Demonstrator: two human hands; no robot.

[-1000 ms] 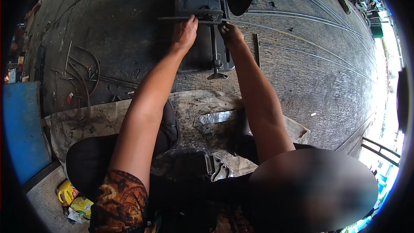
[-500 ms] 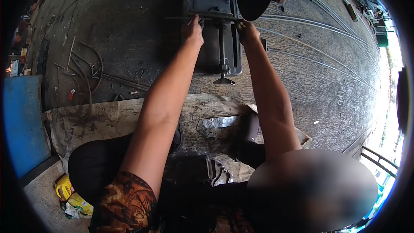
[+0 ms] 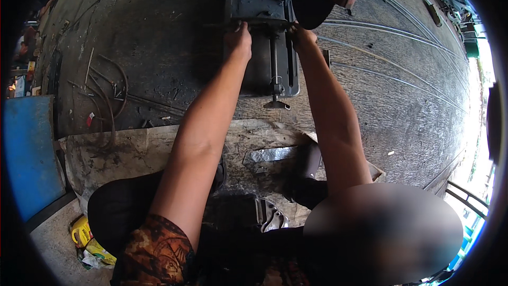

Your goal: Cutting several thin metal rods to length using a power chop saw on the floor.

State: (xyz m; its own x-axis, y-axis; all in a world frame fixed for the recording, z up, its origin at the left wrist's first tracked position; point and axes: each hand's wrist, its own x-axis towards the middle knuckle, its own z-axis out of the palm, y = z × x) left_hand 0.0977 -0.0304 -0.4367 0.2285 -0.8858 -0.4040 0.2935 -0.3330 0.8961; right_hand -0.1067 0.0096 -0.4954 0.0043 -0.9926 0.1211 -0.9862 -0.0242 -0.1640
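Both my arms reach forward to a dark metal cut-off saw (image 3: 259, 69) on the floor. My left hand (image 3: 239, 41) is closed on a thin dark metal rod (image 3: 267, 25), thumb on top. The rod lies crosswise over the saw's base, against the upright plate at its far side. My right hand (image 3: 304, 38) grips the rod farther right, beside the round cutting disc (image 3: 313, 2); its fingertips are partly hidden in shadow. A clamp screw with a T-shaped handle (image 3: 277, 104) points toward me between my hands.
Long thin metal rods (image 3: 391, 29) lie on the floor at right. Bent rods and scraps (image 3: 114, 87) are at left, near a blue panel (image 3: 32, 153). A worn sheet (image 3: 137, 145) covers the floor before me, with a silvery strip (image 3: 271, 154) on it.
The whole view has shifted slightly. The rod now shows less distinctly against the saw's plate, and both hands stay on it, with little visible movement.
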